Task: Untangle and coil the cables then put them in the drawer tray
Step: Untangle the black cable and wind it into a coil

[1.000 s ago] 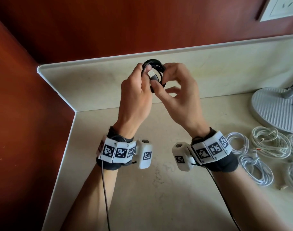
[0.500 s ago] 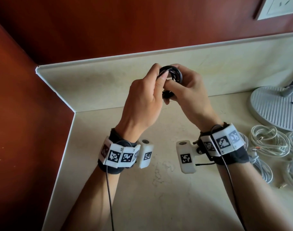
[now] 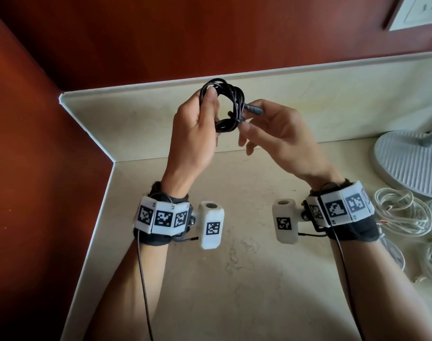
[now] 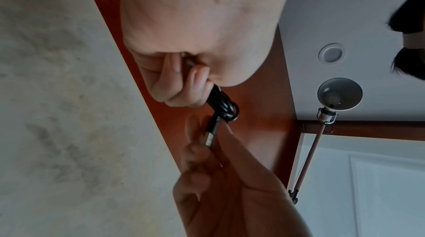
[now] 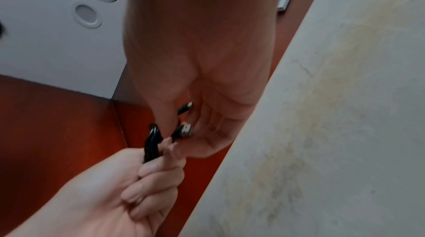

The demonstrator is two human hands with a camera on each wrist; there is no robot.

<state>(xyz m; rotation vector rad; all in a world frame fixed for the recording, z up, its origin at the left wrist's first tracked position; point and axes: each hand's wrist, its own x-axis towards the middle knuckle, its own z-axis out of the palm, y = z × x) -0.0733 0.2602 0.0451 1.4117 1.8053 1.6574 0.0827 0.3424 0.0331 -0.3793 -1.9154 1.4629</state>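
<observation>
Above beige stone tabletop [image 3: 234, 279], between hands: small black coiled cable [image 3: 222, 104], ring upright. Left hand [image 3: 193, 134] grips coil's left side; right hand [image 3: 279, 134] pinches free plug end [image 3: 253, 110], pointing right (nearer right hand). Drawer tray unseen.

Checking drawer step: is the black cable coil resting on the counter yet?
No, the left hand holds the black cable coil up above the counter.
</observation>
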